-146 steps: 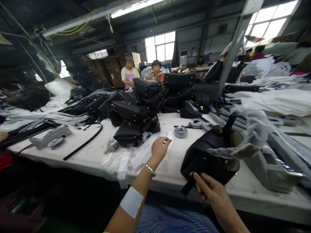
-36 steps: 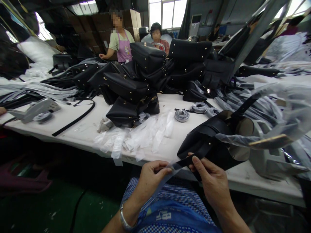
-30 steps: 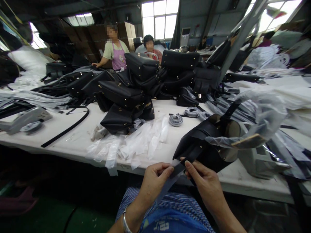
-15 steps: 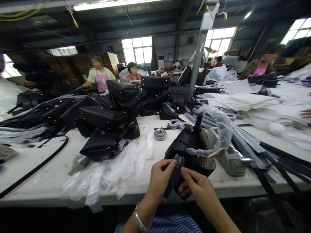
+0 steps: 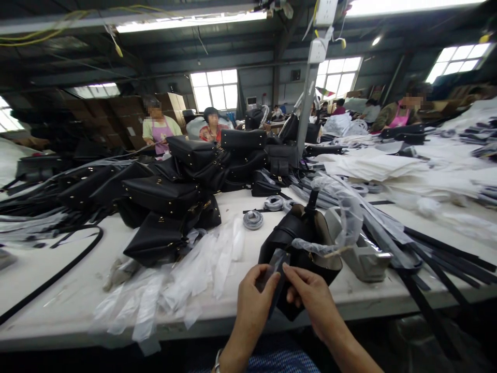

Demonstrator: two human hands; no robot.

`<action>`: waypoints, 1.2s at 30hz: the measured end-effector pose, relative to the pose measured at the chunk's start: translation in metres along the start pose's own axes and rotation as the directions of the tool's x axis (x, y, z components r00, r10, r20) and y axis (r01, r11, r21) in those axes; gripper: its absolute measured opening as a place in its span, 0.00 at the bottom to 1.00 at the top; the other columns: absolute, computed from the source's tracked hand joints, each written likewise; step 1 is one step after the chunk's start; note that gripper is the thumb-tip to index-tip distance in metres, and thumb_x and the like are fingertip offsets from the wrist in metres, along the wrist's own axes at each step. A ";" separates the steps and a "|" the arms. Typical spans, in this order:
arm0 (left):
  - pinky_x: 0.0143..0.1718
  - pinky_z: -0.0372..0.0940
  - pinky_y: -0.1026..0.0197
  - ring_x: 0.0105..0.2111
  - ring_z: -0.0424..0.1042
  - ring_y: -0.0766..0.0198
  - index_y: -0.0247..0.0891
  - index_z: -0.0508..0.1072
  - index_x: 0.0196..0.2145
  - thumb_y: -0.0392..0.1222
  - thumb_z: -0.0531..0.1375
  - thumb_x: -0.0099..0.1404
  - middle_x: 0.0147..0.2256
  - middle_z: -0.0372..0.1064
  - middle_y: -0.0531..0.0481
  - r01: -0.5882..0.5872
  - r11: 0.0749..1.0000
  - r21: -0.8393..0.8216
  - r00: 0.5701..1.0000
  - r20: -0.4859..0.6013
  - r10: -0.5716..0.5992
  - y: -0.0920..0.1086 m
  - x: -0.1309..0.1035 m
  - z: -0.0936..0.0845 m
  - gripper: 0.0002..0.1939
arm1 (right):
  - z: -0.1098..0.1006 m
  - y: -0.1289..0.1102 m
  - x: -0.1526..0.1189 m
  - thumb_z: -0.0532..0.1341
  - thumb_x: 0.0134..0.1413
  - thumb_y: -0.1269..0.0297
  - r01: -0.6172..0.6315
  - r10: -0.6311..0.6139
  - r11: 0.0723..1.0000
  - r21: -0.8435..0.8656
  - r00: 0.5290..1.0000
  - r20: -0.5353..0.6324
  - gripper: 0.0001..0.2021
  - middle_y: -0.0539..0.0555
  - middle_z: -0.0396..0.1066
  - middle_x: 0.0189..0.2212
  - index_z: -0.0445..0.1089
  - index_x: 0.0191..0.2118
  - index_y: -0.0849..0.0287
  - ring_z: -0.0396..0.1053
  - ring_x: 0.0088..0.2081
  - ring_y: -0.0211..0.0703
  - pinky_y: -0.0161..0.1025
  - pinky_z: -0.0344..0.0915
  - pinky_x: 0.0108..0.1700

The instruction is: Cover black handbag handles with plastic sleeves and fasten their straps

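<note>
In front of me a black handbag (image 5: 281,235) leans at the table's near edge, its beige inside showing at the right. A plastic-wrapped handle (image 5: 316,247) curves across it. My left hand (image 5: 254,295) pinches a black strap (image 5: 276,295) covered with clear film, thumb and fingers closed on it. From the right, my right hand (image 5: 308,295) has its thumb and forefinger pinched at the strap's upper edge. Its other fingers are curled beside the bag, partly hidden.
A grey tape dispenser (image 5: 365,259) stands right of the bag. Black handbags (image 5: 159,194) are piled at the left, with clear plastic sleeves (image 5: 186,280) before them. Coiled straps (image 5: 253,219) lie beyond. Several people work farther back, one person (image 5: 159,127) in a pink apron.
My left hand has shifted slightly down the strap, and my right thumb and forefinger have moved up and left to its edge. The whole view has turned a little to the right.
</note>
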State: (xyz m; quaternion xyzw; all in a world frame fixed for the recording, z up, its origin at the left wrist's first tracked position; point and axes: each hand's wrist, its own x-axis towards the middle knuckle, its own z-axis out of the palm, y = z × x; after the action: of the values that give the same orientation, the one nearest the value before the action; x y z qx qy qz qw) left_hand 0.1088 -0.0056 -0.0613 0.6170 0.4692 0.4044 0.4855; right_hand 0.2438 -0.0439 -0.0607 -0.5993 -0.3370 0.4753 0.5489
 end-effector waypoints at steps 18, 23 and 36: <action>0.28 0.67 0.65 0.30 0.72 0.62 0.32 0.73 0.52 0.32 0.51 0.73 0.31 0.71 0.46 -0.624 0.453 0.636 0.713 0.228 0.663 -0.016 -0.015 -0.012 0.15 | 0.008 -0.010 -0.003 0.65 0.49 0.40 -0.027 0.024 0.998 0.049 0.999 0.046 0.26 0.54 0.74 0.20 0.77 0.28 0.64 0.67 0.18 0.36 0.30 0.58 0.20; 0.24 0.65 0.63 0.28 0.72 0.60 0.31 0.73 0.50 0.32 0.51 0.72 0.30 0.72 0.45 -0.642 0.284 0.712 0.652 0.311 0.692 -0.009 -0.014 -0.020 0.14 | 0.010 -0.012 -0.005 0.63 0.54 0.40 0.080 -0.064 0.974 -0.211 0.995 0.079 0.25 0.52 0.71 0.15 0.76 0.28 0.61 0.67 0.18 0.39 0.32 0.62 0.23; 0.32 0.69 0.65 0.30 0.75 0.63 0.36 0.77 0.44 0.47 0.53 0.73 0.33 0.76 0.46 -0.192 0.974 0.123 0.976 -0.076 0.202 0.003 -0.029 -0.039 0.16 | 0.002 -0.010 -0.001 0.63 0.55 0.46 0.001 0.007 0.998 -0.070 0.994 0.112 0.22 0.54 0.73 0.17 0.79 0.34 0.65 0.59 0.18 0.33 0.30 0.50 0.20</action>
State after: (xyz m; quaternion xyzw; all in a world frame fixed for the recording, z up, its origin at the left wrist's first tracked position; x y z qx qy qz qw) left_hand 0.0650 -0.0254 -0.0522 0.6691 0.4490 0.4497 0.3853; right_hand 0.2431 -0.0423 -0.0505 -0.5910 -0.3828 0.4969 0.5072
